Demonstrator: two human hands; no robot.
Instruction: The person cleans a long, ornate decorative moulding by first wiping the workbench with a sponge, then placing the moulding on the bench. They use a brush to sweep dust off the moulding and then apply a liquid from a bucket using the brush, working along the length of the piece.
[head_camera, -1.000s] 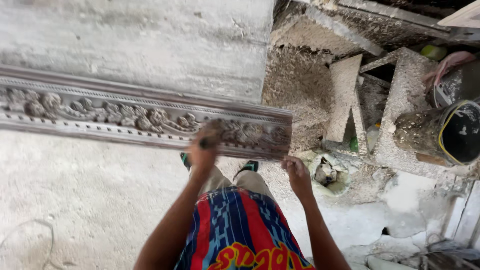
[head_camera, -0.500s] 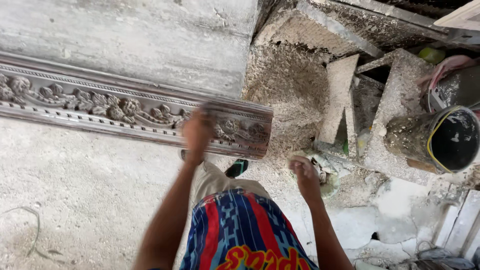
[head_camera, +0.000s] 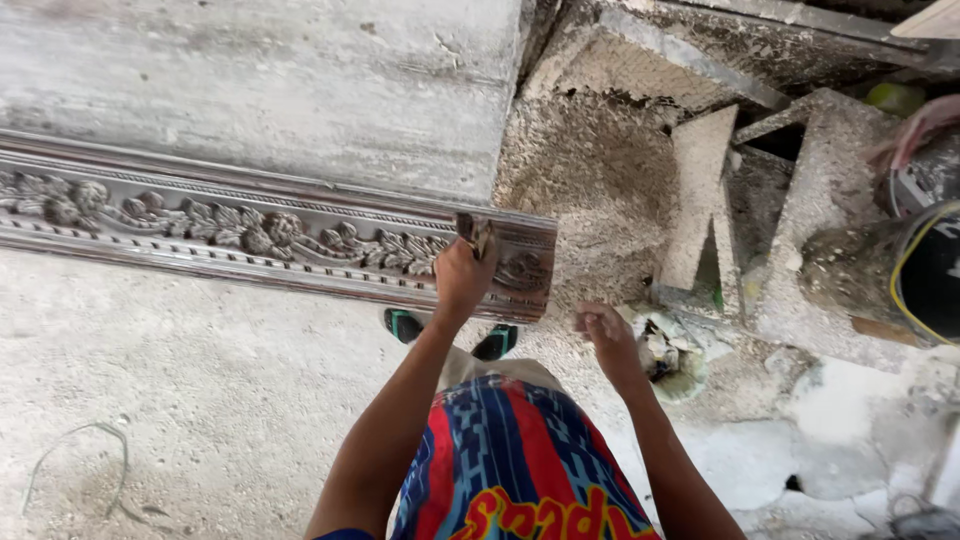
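A long grey moulding (head_camera: 250, 232) with a carved floral band lies across the concrete floor, its right end near my feet. My left hand (head_camera: 462, 272) is shut on a small brush (head_camera: 476, 234), whose tip rests on the moulding close to that right end. My right hand (head_camera: 604, 333) hangs free just right of the moulding's end, fingers loosely curled with nothing in them, above a small bowl of pale material (head_camera: 677, 349). My legs and patterned shorts (head_camera: 520, 465) fill the bottom middle.
A heap of sandy mortar (head_camera: 590, 170) lies beyond the moulding's end. Crusted wooden frames (head_camera: 700, 200) lean at the right, next to a black bucket with a yellow rim (head_camera: 925, 275). A wire loop (head_camera: 75, 460) lies on the floor at bottom left.
My left hand has shifted right along the moulding with the brush, closer to its end. My right hand stayed low beside the end. The view has drifted slightly.
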